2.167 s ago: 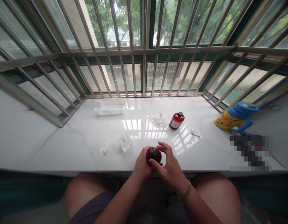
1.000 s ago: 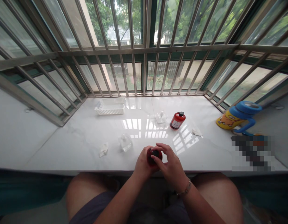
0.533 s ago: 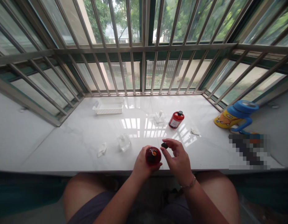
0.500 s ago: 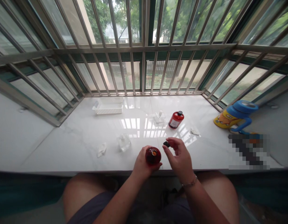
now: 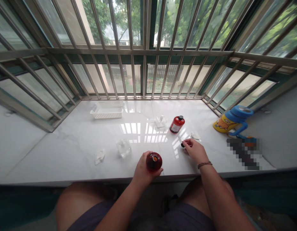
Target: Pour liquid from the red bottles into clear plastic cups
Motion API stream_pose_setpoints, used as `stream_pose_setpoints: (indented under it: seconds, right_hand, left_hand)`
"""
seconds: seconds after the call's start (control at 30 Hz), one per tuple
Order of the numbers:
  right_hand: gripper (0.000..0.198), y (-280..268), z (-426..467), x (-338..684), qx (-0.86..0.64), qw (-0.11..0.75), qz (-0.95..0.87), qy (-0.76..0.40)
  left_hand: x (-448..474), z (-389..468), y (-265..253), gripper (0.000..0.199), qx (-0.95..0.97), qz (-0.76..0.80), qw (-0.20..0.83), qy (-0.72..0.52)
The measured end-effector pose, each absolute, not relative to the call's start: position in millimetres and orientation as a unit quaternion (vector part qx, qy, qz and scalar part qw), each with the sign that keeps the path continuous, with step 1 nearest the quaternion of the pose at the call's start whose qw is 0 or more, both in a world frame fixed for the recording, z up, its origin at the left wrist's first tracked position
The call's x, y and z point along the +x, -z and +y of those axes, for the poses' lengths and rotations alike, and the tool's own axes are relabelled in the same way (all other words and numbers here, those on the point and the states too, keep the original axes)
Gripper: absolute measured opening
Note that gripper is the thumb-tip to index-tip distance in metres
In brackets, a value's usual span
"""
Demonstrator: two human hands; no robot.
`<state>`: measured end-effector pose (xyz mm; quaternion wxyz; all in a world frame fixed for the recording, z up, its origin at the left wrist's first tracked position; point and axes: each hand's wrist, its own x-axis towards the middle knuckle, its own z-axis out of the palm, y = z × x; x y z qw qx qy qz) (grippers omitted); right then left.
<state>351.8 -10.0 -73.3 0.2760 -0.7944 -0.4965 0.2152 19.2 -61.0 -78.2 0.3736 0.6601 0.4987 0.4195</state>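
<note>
My left hand is wrapped round a dark red bottle, whose neck is uncapped and faces up toward me near the counter's front edge. To its right, my right hand pinches a small black cap between thumb and fingers, low over the counter; whether the cap touches the surface I cannot tell. Beyond the hands stands a second red bottle with a white label and its black cap on. A clear glass bottle sits left of my left hand. Another clear glass bottle is farther back.
Crumpled white tissues lie at the left and behind my right hand. A white plastic basket stands at the back left. At the right are a blue and yellow tumbler and a blurred-out dark object. Metal window bars rise behind the counter.
My right hand has moved right and away from the dark red bottle, down toward the counter, with the black cap in its fingers. My left hand still holds the bottle. The view has shifted slightly.
</note>
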Motion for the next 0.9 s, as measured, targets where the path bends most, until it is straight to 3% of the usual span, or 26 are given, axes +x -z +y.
stream_pose_setpoints:
  seconds: [0.2,0.4,0.6,0.9]
  right_hand:
    - [0.025,66.9,-3.1,396.3,-0.843,0.173,-0.492,-0.132]
    - [0.04,67.9,14.5,419.1,-0.853,0.108,-0.508,-0.044]
    - [0.034,64.8,43.5,422.9,-0.847,0.031,-0.53,-0.037]
    - [0.03,58.3,29.4,348.6,-0.776,0.025,-0.63,-0.01]
  left_hand:
    - [18.9,-61.0,78.7,0.079,0.665,0.496,0.368,-0.42]
    - [19.0,-60.5,79.7,0.076,0.667,0.493,0.364,-0.423]
    - [18.9,-59.6,80.0,0.076,0.67,0.491,0.36,-0.425]
    - [19.9,-59.8,82.9,0.077,0.666,0.498,0.356,-0.425]
